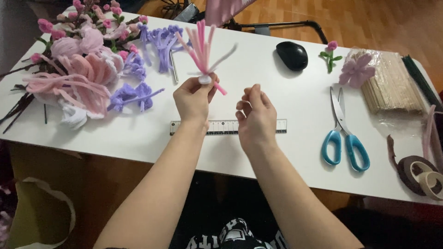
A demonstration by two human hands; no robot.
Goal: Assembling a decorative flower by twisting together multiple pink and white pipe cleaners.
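Left hand pinching a fan of pink pipe cleaners above the table

The left hand (194,99) pinched one bundle of pink and white pipe cleaners (203,50) at its white-wrapped base, held up over the white table (258,152); the right hand (255,115) hovered just beside it, fingertips loosely curled together on nothing I could make out; a slack pinch would likely have let the stems splay or slip from the wrap; beneath lay one clear ruler (226,127); farther out, one pair of blue-handled scissors (344,138), one black mouse (292,55), two tape rolls (422,175), one bag of wooden sticks (392,85), one heap of finished flowers (83,64)
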